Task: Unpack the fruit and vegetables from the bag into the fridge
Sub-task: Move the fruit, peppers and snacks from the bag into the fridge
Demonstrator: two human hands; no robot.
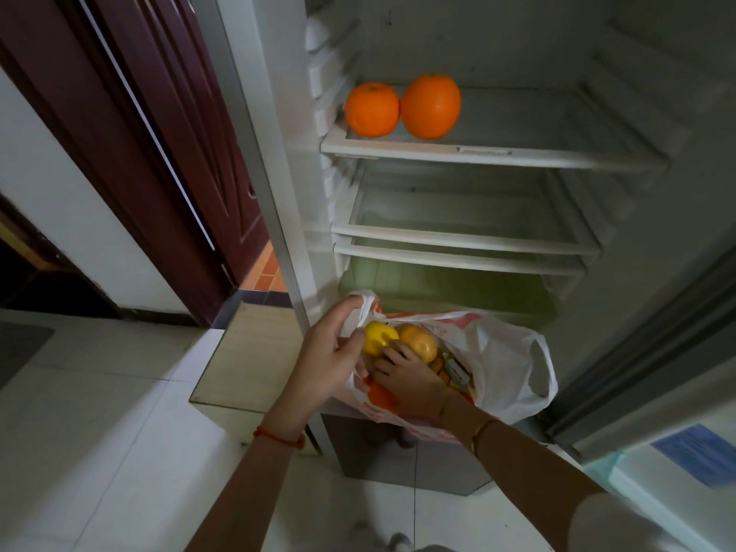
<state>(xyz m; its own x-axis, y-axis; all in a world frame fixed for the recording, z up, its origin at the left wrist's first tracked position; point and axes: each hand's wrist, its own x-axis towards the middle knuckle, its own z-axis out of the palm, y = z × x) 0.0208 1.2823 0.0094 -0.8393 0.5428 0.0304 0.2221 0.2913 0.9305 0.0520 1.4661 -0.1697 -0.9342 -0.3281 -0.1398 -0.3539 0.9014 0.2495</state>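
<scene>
1. A dark wooden door (167, 153) stands at the far left, beside the fridge's (657, 272) left wall.
2. The left hand (330, 360), with a red string at its wrist, grips the white handle at the left edge of the plastic bag (506, 360); its fingers are curled round the handle and hold the bag's mouth wide.
3. A yellow fruit (378, 338) lies at the top of the bag, just beside the left hand's fingertips, touching an orange-brown fruit (420, 344) on its right.
4. The right hand (410, 382) reaches inside the bag under those two fruits, fingers bent around the yellow one; the fruit hides how firmly they close on it.
5. The bag sits at the fridge's lower front edge, in front of the green-tinted crisper drawer (446, 288).
6. Two oranges (372, 109) rest touching at the left end of the upper shelf (517, 155), near its front edge.
7. The open fridge door (677, 392) hangs at the right.
</scene>
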